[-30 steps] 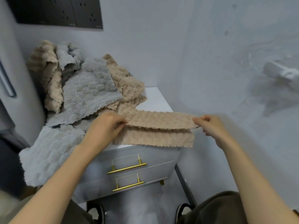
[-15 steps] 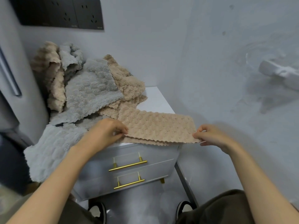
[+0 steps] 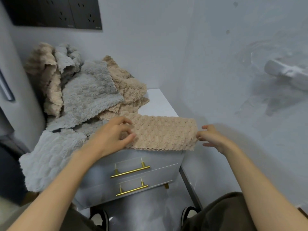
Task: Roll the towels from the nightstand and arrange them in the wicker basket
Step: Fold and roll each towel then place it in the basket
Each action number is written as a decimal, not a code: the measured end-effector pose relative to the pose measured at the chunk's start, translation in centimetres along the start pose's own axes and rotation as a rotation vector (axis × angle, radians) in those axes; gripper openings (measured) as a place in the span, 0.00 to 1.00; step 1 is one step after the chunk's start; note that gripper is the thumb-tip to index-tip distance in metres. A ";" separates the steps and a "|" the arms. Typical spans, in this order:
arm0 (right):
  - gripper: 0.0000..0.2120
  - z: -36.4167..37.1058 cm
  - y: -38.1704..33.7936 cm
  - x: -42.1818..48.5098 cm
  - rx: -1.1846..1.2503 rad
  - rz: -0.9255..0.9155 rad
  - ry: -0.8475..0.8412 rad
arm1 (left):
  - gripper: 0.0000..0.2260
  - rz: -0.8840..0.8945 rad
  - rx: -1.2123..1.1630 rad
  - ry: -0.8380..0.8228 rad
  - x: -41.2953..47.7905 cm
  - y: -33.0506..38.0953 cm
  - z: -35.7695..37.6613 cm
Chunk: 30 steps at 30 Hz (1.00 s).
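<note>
A beige towel (image 3: 164, 132), folded into a long strip, lies along the front edge of the white nightstand (image 3: 159, 104). My left hand (image 3: 113, 135) pinches its left end, fingers curled on the fabric. My right hand (image 3: 210, 136) pinches the right end with its fingertips, just past the nightstand's right edge. Behind lies a loose heap of grey towels (image 3: 88, 95) and beige towels (image 3: 128, 85). Another grey towel (image 3: 50, 157) hangs over the front left corner. No wicker basket is in view.
The nightstand has two drawers with gold handles (image 3: 130, 171). It stands in a corner, with a pale wall (image 3: 225, 80) close on the right and black wall sockets (image 3: 58, 12) above. My knees and shoes (image 3: 189, 214) are below.
The beige strip was held up with a fold hanging below; it now lies flat on the nightstand's front edge. Both hands have come down with it and still hold its ends.
</note>
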State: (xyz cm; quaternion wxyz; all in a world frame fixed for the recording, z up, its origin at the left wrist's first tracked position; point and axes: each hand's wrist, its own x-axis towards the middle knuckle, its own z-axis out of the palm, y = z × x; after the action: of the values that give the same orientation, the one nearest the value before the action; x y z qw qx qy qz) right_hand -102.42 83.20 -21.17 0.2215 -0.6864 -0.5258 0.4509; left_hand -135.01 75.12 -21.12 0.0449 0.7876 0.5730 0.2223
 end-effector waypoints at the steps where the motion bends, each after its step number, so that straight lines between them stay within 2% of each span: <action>1: 0.16 0.1 -0.1 0.2 0.040 0.020 -0.028 | 0.24 0.011 -0.009 0.026 0.3 0.1 0.2; 2: 0.08 0.3 -0.3 0.3 0.061 0.042 -0.058 | 0.24 0.019 -0.012 0.029 0.7 0.1 0.5; 3: 0.04 0.5 -0.4 0.2 0.073 0.053 -0.078 | 0.24 0.024 -0.011 0.021 1.1 0.1 0.8; 7: 0.06 0.9 -0.8 0.2 0.073 0.023 -0.020 | 0.17 0.033 0.009 0.011 3.3 0.1 2.3; 11: 0.13 0.7 -1.2 0.7 -0.020 -0.127 0.132 | 0.19 -0.022 0.056 -0.106 5.4 -0.2 3.6; 14: 0.04 0.7 -1.7 1.1 -0.198 -0.246 0.294 | 0.20 -0.089 0.099 -0.121 6.5 -0.6 4.1; 16: 0.03 0.7 -2.1 1.4 -0.248 -0.292 0.373 | 0.20 -0.150 0.203 -0.105 6.8 -0.6 4.1; 19: 0.03 1.1 -3.0 2.2 -0.141 -0.313 0.398 | 0.19 -0.199 0.273 -0.092 7.1 -0.3 3.8; 22: 0.06 1.9 -4.1 3.3 -0.024 -0.302 0.424 | 0.18 -0.258 0.253 -0.152 7.2 -0.6 3.3; 25: 0.09 2.8 -5.3 4.5 0.094 -0.311 0.445 | 0.15 -0.309 0.124 -0.206 6.8 -1.1 2.5; 27: 0.10 3.6 -6.2 5.5 0.138 -0.316 0.444 | 0.17 -0.336 0.054 -0.273 6.3 -1.2 2.1; 30: 0.11 5.1 -7.7 6.3 0.184 -0.409 0.400 | 0.17 -0.363 -0.065 -0.339 5.6 -1.2 1.6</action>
State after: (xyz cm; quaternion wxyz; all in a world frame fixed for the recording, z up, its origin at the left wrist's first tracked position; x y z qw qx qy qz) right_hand -110.52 90.87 -20.14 0.4681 -0.6186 -0.5560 0.2984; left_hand -134.03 80.98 -21.32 0.2048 0.6959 0.6819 0.0937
